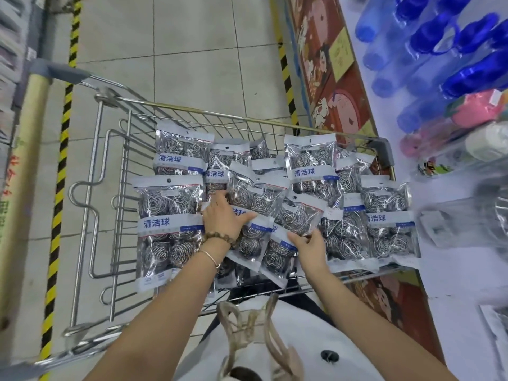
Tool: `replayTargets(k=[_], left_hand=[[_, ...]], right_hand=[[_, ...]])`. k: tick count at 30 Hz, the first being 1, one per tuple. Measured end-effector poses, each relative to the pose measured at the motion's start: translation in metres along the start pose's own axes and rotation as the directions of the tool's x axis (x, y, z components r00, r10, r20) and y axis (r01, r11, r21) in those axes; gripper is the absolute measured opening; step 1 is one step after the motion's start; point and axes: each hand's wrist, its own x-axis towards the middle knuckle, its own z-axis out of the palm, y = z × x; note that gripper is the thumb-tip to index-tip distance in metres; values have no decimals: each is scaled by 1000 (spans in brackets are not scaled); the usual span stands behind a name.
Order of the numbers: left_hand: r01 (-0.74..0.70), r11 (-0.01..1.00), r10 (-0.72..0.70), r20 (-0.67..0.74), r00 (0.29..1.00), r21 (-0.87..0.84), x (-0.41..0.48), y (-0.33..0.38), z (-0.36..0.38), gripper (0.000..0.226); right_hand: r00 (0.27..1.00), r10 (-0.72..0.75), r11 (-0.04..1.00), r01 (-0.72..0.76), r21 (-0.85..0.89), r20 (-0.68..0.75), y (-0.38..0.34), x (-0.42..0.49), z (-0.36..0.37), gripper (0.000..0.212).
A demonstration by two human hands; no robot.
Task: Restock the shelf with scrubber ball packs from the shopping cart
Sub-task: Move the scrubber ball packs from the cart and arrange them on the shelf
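Several clear scrubber ball packs with steel-wool balls and white-blue labels fill the wire shopping cart (115, 204) below me. My left hand (222, 215), with bead and metal bracelets at the wrist, grips a scrubber ball pack (248, 237) in the cart's middle, thumb across its label and fingers tucked under a neighbouring pack (255, 193). My right hand (310, 246) pinches the lower edge of another, tilted pack (298, 215) just to the right. The white shelf (453, 270) lies to the right, with blurred scrubber packs (492, 215) on it.
Blue plastic bottles (439, 37) and pink items (478, 108) stand further back on the shelf. The cart's handle (30, 138) is at the left, above a yellow-black floor stripe (61, 149). Tiled aisle floor (192, 50) stretches ahead of the cart.
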Motion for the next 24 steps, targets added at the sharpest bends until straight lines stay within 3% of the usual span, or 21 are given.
replayTargets(k=[2, 4, 6, 11, 13, 16, 24], left_hand=[[32, 983, -32, -2, 999, -182, -7, 3, -4, 92], [37, 963, -42, -11, 999, -266, -11, 6, -7, 89], [37, 936, -47, -21, 999, -351, -15, 11, -10, 88], [90, 794, -112, 1, 994, -602, -19, 23, -19, 87], [83, 769, -109, -2, 994, -634, -18, 25, -24, 85], [88, 757, -82, 40, 996, -647, -21, 27, -33, 87], [88, 788, 30, 180, 983, -609, -29, 41, -32, 88]], right_hand=[[999, -53, 998, 53, 36, -6, -12, 1, 0, 19], [997, -71, 997, 72, 12, -31, -25, 2, -1, 53], [994, -94, 995, 95, 19, -55, -33, 5, -4, 63], [959, -159, 970, 196, 146, -233, -40, 5, -25, 23], [937, -158, 959, 220, 176, -313, -41, 5, -34, 26], [906, -126, 938, 241, 247, -404, -42, -1, -48, 52], [803, -72, 930, 268, 251, -592, -9, -26, -84, 55]])
